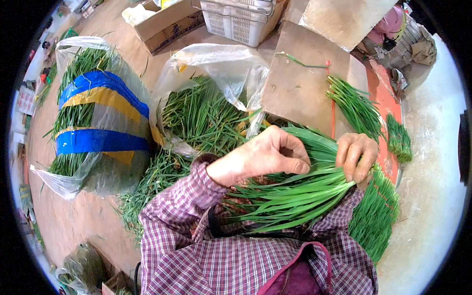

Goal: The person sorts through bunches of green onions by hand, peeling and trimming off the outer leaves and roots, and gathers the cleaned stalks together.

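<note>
Right hand [358, 155] curled round a bunch of long, flat green leaves [295, 200]; left hand [268, 153] over them, fingertips narrow, any pinch I can't tell; purple-checked cloth shirt [206, 255] behind; slackened right grip could scatter leaves.

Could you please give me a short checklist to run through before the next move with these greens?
1. Right hand closed on the held bunch near its stem end: ok.
2. Left hand free of leaves: cannot tell; its thumb and fingers are right beside them.
3. Held leaves gathered neatly: not ok; they fan out away from the right hand.
4. Open bag mouth unsealed: ok; greens show inside.
5. Blue tape around the packed bag: ok, in place.
6. Brown board bare: not ok; a red strip lies there.
</note>
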A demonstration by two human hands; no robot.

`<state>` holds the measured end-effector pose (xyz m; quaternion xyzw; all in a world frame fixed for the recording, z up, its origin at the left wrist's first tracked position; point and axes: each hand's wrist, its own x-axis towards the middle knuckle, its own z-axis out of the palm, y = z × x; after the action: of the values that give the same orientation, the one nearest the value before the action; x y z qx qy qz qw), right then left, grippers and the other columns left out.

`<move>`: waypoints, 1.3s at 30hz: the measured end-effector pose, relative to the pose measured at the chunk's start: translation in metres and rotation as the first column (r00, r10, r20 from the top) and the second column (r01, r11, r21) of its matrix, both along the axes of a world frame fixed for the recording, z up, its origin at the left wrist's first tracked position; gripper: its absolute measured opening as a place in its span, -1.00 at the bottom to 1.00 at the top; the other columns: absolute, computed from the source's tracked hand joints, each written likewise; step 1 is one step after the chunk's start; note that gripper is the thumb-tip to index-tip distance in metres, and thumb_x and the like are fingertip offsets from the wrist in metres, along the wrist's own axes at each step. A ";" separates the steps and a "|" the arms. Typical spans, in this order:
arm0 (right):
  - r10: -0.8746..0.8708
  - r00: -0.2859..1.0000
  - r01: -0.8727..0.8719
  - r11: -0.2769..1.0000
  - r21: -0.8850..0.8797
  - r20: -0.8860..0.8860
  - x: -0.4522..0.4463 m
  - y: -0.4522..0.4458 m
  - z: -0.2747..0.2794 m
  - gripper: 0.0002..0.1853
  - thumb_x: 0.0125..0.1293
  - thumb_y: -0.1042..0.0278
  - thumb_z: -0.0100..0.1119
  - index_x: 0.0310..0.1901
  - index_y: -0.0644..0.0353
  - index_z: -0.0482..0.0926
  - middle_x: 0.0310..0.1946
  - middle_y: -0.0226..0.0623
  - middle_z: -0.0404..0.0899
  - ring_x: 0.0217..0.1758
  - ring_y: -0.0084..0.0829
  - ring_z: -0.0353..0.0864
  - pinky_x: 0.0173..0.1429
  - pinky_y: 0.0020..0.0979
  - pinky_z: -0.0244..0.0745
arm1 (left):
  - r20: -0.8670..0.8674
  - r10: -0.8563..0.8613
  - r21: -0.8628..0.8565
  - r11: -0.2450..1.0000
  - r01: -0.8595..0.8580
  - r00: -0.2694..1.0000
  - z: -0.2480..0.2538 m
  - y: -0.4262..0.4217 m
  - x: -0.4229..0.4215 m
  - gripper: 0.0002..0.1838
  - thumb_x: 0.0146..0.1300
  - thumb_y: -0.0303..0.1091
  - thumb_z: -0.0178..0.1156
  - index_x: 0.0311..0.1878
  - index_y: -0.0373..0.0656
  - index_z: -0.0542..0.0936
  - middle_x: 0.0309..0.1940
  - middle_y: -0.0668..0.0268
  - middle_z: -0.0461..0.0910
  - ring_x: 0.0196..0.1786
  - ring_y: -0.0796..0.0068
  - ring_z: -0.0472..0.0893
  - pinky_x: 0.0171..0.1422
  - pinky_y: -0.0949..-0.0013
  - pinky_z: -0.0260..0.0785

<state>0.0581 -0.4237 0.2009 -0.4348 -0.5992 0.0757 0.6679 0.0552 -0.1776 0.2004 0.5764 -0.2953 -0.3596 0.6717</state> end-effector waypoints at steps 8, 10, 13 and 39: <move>0.103 0.994 -0.101 0.992 -0.077 0.021 -0.001 -0.003 -0.002 -0.80 0.07 0.36 0.40 -0.30 0.23 0.64 -0.36 -0.29 0.64 -0.37 -0.49 0.58 -0.28 -0.54 0.50 | -0.491 -0.116 -0.235 0.972 -0.003 0.863 0.032 0.032 -0.002 -0.75 0.09 -0.32 0.28 -0.31 -0.33 0.54 -0.61 0.42 0.45 -0.61 0.74 0.35 -0.58 0.63 0.14; 0.111 0.993 -0.108 0.992 -0.059 0.044 0.004 -0.008 -0.002 -0.81 0.07 0.35 0.40 -0.31 0.22 0.64 -0.36 -0.29 0.64 -0.36 -0.48 0.57 -0.27 -0.54 0.50 | -0.304 0.029 -0.184 0.979 -0.089 0.952 0.032 0.052 -0.003 -0.79 0.07 -0.33 0.31 -0.37 -0.30 0.58 -0.59 0.43 0.47 -0.57 0.72 0.39 -0.53 0.60 0.19; 0.092 0.994 -0.089 0.995 -0.037 0.063 0.004 -0.012 -0.003 -0.82 0.07 0.34 0.40 -0.33 0.19 0.63 -0.36 -0.30 0.64 -0.34 -0.46 0.55 -0.26 -0.54 0.51 | -0.029 0.167 0.159 0.974 -0.161 0.985 0.009 0.090 0.005 -0.79 0.11 -0.31 0.33 -0.35 -0.29 0.63 -0.56 0.46 0.51 -0.46 0.69 0.46 -0.36 0.57 0.27; 0.036 0.998 -0.034 0.999 -0.041 0.048 0.002 -0.009 -0.003 -0.81 0.12 0.28 0.37 -0.32 0.17 0.62 -0.40 -0.33 0.65 -0.34 -0.49 0.58 -0.26 -0.53 0.49 | 0.265 0.140 -0.002 0.989 -0.145 0.954 -0.045 0.019 -0.041 -0.77 0.14 -0.33 0.28 -0.19 -0.28 0.62 -0.37 0.21 0.64 -0.36 0.40 0.57 -0.21 0.39 0.40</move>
<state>0.0604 -0.4326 0.1979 -0.4392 -0.6213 0.0886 0.6428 0.0146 -0.1582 0.1557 0.6449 -0.3367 -0.2327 0.6455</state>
